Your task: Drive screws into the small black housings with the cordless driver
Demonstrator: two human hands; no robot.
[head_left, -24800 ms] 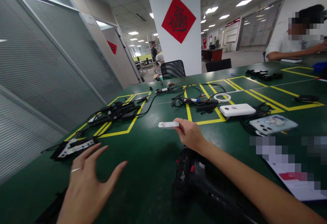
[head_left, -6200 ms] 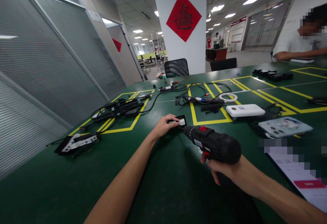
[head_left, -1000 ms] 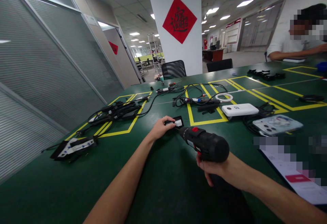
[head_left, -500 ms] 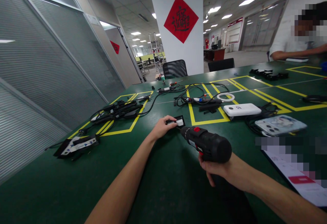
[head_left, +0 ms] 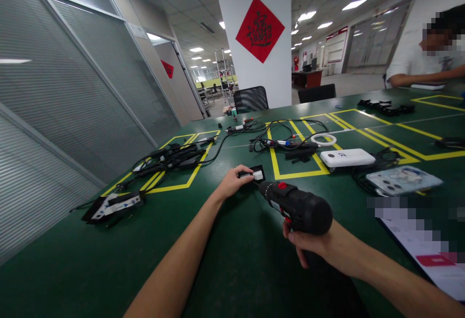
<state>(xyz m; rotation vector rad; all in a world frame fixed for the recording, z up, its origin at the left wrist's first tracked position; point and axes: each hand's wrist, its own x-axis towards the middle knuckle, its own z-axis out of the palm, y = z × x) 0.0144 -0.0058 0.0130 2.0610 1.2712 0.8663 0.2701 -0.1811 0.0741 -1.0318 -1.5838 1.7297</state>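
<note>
My right hand point(head_left: 308, 246) grips a black cordless drill point(head_left: 300, 206) with a red switch, its nose pointing at a small black-and-white part point(head_left: 254, 174) on the green table point(head_left: 232, 260). My left hand point(head_left: 232, 181) reaches forward and pinches that part, holding it down on the table surface just left of a yellow tape line. The drill's tip sits right beside the part; the contact point is hidden by the chuck.
Tangled black cables point(head_left: 170, 157) lie at the left, and a black-and-white bracket point(head_left: 112, 204) nearer. A white box point(head_left: 347, 157), a phone point(head_left: 403, 180) and a white ring point(head_left: 324, 139) sit at the right. A paper point(head_left: 428, 255) lies near right. Another person point(head_left: 425, 64) sits at the far right.
Since 24.8 s ago my right hand picked up the drill and my left hand took hold of the small part. Over the last second, both hands hold steady; only the view shifts slightly.
</note>
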